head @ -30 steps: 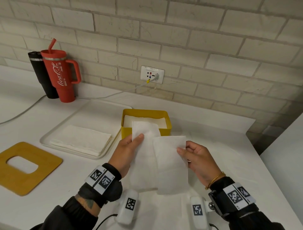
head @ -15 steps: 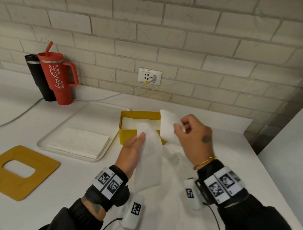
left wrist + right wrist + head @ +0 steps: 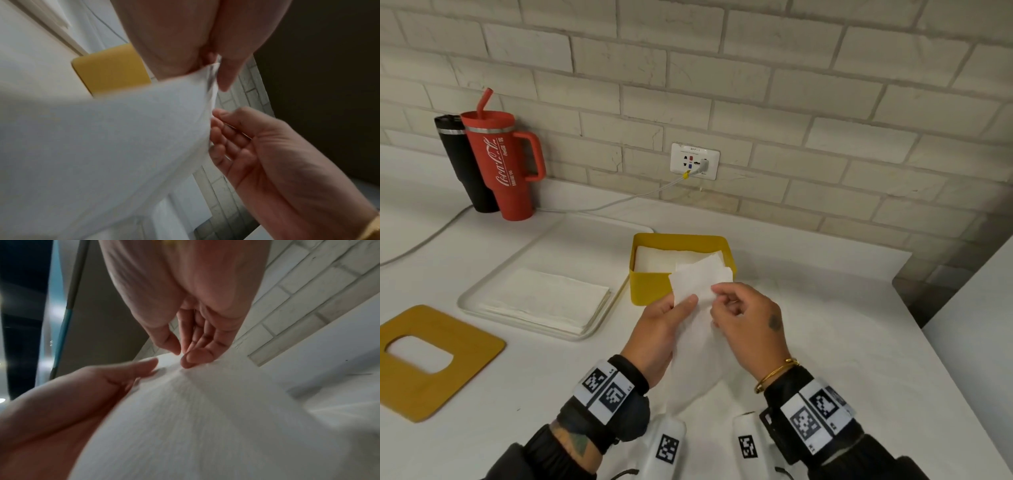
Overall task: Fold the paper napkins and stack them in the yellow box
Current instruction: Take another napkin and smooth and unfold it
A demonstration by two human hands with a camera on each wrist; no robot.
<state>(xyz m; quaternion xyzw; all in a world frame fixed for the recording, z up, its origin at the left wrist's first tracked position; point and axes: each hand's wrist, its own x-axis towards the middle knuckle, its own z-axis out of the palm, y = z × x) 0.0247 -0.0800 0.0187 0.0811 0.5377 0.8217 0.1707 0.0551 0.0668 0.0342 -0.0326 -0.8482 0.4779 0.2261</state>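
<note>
A white paper napkin [image 3: 700, 279] is held upright in front of the yellow box [image 3: 650, 286], folded over so its two halves lie together. My left hand [image 3: 685, 305] pinches its left edge, thumb on the front and fingers behind. My right hand [image 3: 719, 298] pinches the upper right edge right beside it. The left wrist view shows the napkin [image 3: 123, 138] caught under my thumb, with the yellow box [image 3: 111, 71] behind. In the right wrist view, thumb and fingers of the right hand [image 3: 180, 353] close on the napkin [image 3: 205, 418]. Folded napkins lie inside the box.
A white tray [image 3: 469, 298] left of the box holds a stack of unfolded napkins [image 3: 544, 298]. A yellow wooden board [image 3: 424, 373] lies at the near left. A red tumbler [image 3: 505, 164] and a black tumbler [image 3: 457, 161] stand by the brick wall, near a socket [image 3: 694, 161] with a cable.
My right hand swung the napkin's right half up and over onto the left half. Both hands now meet at the napkin's top, in front of the box.
</note>
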